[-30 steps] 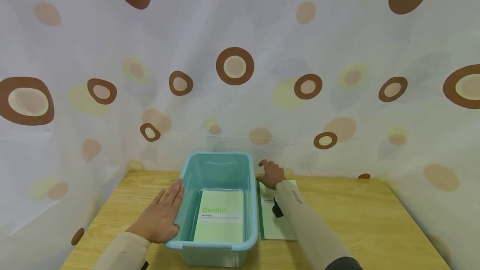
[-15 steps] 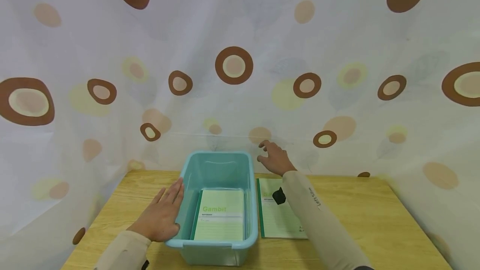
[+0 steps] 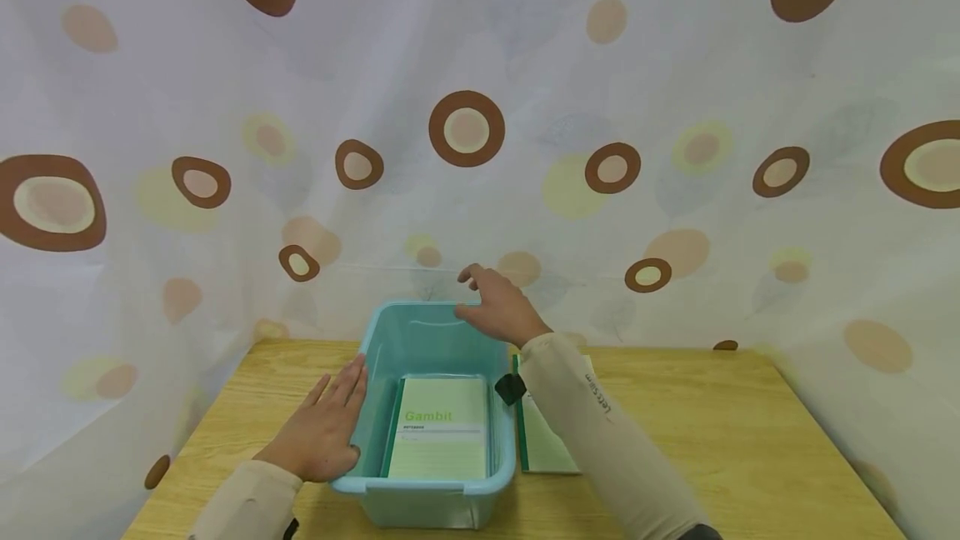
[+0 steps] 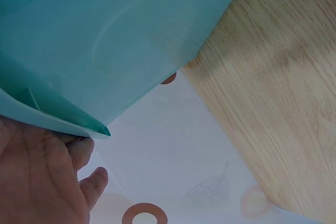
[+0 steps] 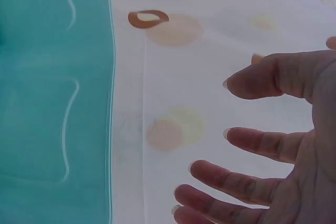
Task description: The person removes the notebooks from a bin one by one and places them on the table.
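A light-blue plastic bin point(image 3: 420, 487) stands on the table with a pale-green notebook point(image 3: 438, 450) marked "Gambit" lying face up inside. Under that notebook's right edge, more edges show, but I cannot tell how many. My left hand point(image 3: 318, 432) rests on the bin's left rim with its fingers straight; the left wrist view shows the palm point(image 4: 42, 177) against the rim. Over the bin's far right corner hovers my right hand point(image 3: 501, 307), fingers spread and slightly bent, holding nothing. A second green-spined notebook point(image 3: 544, 444) lies right of the bin, partly hidden by my right sleeve.
The wooden table point(image 3: 712, 440) extends to both sides of the bin. A white sheet point(image 3: 555, 48) with brown and beige spots hangs behind it and along the sides.
My right hand has risen from above the notebook on the table, then moved left over the bin's far corner. My left hand has stayed on the rim.
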Demonstrator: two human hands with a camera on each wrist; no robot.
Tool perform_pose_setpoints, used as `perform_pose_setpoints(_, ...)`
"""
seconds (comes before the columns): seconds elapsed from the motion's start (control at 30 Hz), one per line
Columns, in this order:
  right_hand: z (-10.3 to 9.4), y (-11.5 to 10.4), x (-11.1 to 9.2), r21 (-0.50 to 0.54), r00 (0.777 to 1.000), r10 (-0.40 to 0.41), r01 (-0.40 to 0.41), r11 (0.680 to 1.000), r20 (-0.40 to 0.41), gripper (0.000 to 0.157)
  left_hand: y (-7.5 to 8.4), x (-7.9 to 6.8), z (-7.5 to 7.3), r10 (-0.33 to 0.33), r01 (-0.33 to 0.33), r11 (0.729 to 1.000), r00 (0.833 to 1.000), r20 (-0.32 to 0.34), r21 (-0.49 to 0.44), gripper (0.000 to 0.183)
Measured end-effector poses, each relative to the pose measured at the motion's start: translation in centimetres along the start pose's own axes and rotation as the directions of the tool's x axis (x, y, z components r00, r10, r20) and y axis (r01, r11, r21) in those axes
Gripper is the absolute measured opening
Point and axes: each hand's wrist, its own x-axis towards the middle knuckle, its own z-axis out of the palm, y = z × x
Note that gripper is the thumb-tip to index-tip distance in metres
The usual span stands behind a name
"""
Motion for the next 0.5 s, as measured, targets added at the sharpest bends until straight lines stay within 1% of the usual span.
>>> perform_pose_setpoints(0.17, 1.3, -1.2, 0.4, -0.028, 0.999, -0.004, 0.005, 1.0, 0.034, 0.046, 0.2, 0.0, -0.1, -0.005, 0.005, 1.0, 1.0, 0.005, -0.005, 0.08)
perform_pose_setpoints(0.33, 2.7, -2.1, 1.1, -0.068, 0.998, -0.004, 0.008, 0.998, 0.069, 0.047, 0.1, 0.0, 0.0, -0.006, 0.006, 1.0, 1.0, 0.0, -0.007, 0.08)
perform_pose_setpoints(0.5, 4.7, -2.6, 1.9, -0.163, 0.996, 0.004, 0.012, 0.987, 0.094, 0.052, 0.0, 0.0, 0.2, 0.004, -0.004, 1.0, 1.0, -0.01, 0.001, 0.08)
